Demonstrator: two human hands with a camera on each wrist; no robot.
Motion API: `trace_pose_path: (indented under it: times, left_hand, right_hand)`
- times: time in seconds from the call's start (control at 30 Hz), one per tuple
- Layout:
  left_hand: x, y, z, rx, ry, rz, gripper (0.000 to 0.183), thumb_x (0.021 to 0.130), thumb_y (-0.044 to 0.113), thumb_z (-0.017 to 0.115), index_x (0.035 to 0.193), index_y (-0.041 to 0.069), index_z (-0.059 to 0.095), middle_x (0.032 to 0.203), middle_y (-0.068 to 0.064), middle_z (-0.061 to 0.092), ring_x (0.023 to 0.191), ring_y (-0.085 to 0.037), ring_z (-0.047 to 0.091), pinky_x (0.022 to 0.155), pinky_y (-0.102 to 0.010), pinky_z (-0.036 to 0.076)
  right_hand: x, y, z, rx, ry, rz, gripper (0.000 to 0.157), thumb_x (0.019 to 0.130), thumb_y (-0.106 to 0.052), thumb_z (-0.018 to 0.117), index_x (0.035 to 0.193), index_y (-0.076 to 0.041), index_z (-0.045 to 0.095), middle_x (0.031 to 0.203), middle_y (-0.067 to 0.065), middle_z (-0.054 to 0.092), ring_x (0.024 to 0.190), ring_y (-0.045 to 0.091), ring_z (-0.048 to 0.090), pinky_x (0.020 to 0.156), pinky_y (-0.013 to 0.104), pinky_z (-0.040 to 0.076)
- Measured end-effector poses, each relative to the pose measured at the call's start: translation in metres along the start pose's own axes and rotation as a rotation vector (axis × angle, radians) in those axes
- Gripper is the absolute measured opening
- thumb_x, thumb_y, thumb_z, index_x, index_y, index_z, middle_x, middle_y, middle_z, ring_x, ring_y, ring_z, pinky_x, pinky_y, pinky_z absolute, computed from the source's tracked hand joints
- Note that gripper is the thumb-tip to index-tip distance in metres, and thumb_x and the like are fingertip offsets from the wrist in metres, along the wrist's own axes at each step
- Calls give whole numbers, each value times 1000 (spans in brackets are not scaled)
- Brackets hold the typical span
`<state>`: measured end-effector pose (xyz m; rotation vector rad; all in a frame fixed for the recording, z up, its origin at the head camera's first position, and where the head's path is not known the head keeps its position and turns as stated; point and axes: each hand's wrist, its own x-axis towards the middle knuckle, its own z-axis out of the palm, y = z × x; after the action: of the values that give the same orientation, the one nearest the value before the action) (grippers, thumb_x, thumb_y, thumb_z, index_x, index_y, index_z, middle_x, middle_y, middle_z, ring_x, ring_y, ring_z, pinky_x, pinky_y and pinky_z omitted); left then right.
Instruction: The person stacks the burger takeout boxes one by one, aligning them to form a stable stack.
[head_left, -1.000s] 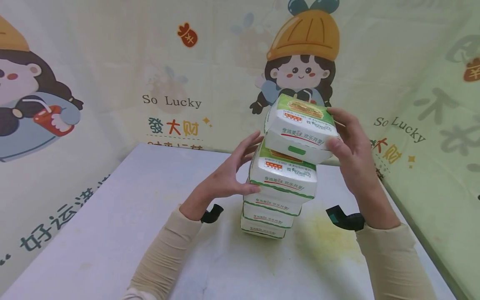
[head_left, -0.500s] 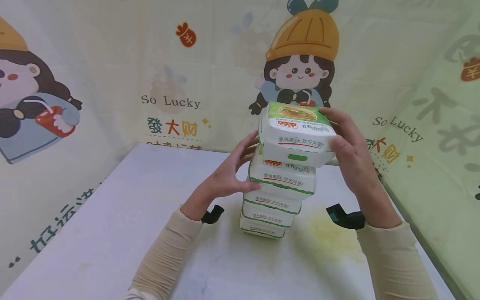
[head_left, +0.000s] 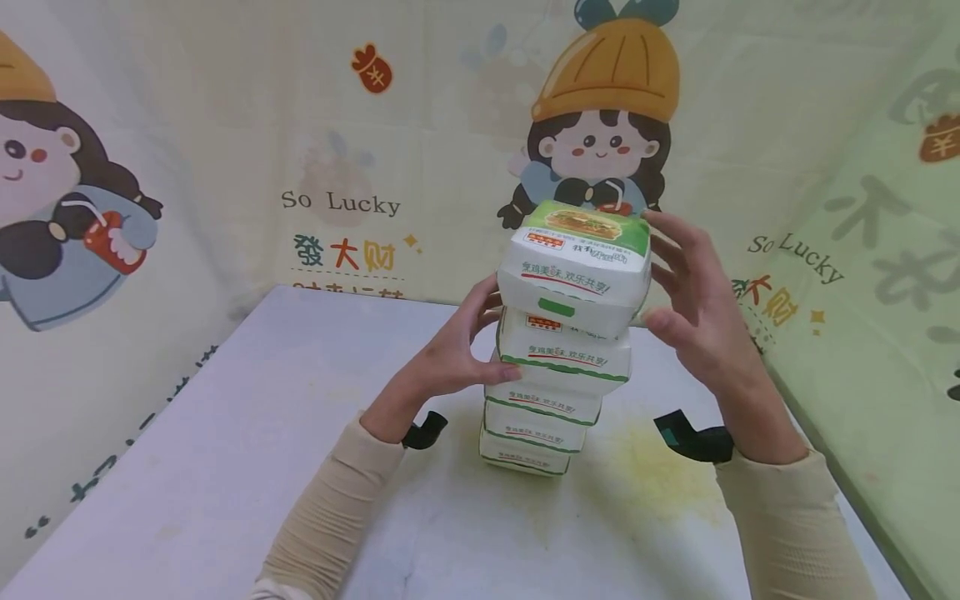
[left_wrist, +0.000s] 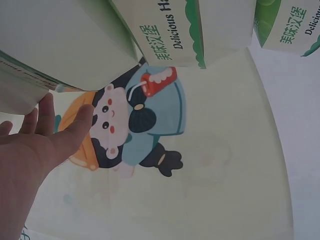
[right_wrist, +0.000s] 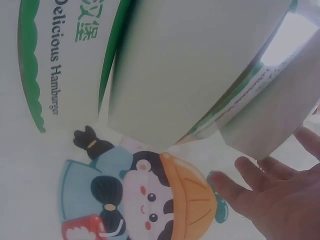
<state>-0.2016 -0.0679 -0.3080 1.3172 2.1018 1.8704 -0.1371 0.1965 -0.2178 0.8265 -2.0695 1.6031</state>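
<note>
Several white-and-green hamburger boxes stand in a leaning stack. The top box point(head_left: 573, 287), with a burger picture on its lid, sits on the second box point(head_left: 562, 357) and juts a little toward the front. At the stack's left side is my left hand point(head_left: 446, 354), its thumb against the front corner near the second box and its fingers reaching back along the side. My right hand point(head_left: 705, 312) is spread at the top box's right side, index fingertip near the lid's back corner, thumb off the front. In the right wrist view those fingers point(right_wrist: 245, 172) look loosely extended beside the box.
The stack stands on a white table point(head_left: 300, 467) with a yellowish stain point(head_left: 667, 475) to its right. A printed cloth backdrop point(head_left: 450, 150) rises behind the table and along both sides. Black straps point(head_left: 697, 437) are on both wrists.
The top box has gone from tilted and held by the right hand, to lying on the second box, further left. The right thumb and fingers have loosened from it. The left hand has stayed put.
</note>
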Motion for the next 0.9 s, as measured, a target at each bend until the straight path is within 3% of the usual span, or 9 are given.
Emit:
trace_pose_path:
  times: [0.3,0.53,0.67,0.77,0.9]
  left_hand:
    - [0,2,1,23,-6,17,101,75,39,82,154,20,21,148,-1,38,139,-21,36,118,-49,29]
    - [-1,3,3,32,-18,8,98,76,30,83,153,22,22,148,1,38,140,-24,35,117,-52,29]
    - [-1,2,3,43,-20,10,99,76,25,82,154,23,21,150,1,36,141,-23,34,118,-51,29]
    - [-1,0,2,43,-19,21,101,77,29,82,156,25,19,152,3,35,142,-19,34,118,-50,30]
    - [-2,0,-1,19,-21,47,103,78,33,82,158,26,17,157,4,32,143,-19,33,118,-50,31]
  right_hand:
    - [0,-3,6,-195,-44,-35,83,72,-4,71,147,-16,38,160,-4,22,147,26,25,117,66,23]
    - [0,-7,8,-170,-21,9,70,78,-8,70,140,-15,39,158,-3,27,140,30,33,116,64,25]
    - [1,-8,6,-163,-25,-22,61,81,-7,66,138,-13,43,154,-1,33,141,27,32,116,51,32]
    - [1,-8,3,-102,-33,-71,57,82,-5,62,137,-5,46,150,5,39,141,28,31,112,38,37]
    - [0,-10,-1,-22,-51,-130,58,80,-2,60,137,4,47,150,13,39,143,32,27,117,35,34]
